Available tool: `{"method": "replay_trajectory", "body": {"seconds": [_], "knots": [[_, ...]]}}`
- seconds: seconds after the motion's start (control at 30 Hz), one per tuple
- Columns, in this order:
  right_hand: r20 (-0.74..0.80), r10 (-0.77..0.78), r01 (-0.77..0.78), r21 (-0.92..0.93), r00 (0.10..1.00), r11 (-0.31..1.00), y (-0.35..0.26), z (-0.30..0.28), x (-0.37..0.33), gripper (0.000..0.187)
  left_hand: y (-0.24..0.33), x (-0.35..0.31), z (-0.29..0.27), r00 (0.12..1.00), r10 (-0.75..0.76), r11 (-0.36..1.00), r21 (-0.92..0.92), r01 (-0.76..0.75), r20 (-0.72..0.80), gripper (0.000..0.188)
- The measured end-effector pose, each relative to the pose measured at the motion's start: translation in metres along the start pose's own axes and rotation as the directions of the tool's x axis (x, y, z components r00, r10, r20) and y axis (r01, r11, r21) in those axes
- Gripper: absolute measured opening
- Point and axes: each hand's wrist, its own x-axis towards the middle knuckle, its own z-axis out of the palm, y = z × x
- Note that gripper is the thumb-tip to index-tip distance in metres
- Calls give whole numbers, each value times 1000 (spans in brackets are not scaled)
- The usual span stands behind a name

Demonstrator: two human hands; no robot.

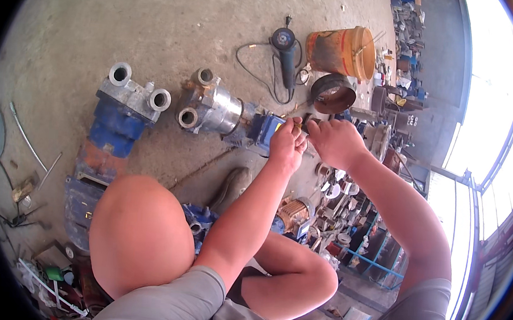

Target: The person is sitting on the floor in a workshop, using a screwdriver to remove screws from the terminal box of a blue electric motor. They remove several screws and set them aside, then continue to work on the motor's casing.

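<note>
My left hand [287, 143] is closed, its thumb and fingers pinched around something small that I cannot make out. Right beside it is my right hand [336, 143], also closed, with curled fingers meeting the left hand's fingertips. A little yellow and dark shows between them. Just left of and below the hands is a blue box [264, 131] on a motor. That motor joins a silver metal pump [221, 111] with two round ports, lying on the floor. My fingers hide part of the motor.
A second pump, blue with grey ports [116, 117], lies left. Farther off are an angle grinder [286, 61] with its cord, an orange bucket [335, 51] and a dark round pan [332, 94]. A copper-coloured motor [294, 215] and cluttered parts stand right. My knee [141, 235] is near.
</note>
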Motion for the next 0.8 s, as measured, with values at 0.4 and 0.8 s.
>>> {"method": "replay_trajectory", "body": {"seconds": [0.4,0.8], "knots": [[9,176,-173,248,984,953,-18,3,-1,11,-3,11,-18,1000,8,1000,14,-8,-29,24],[26,393,-372,390,919,843,-9,27,10,23,-10,2,13,992,-34,991,-134,18,-123,26]]}}
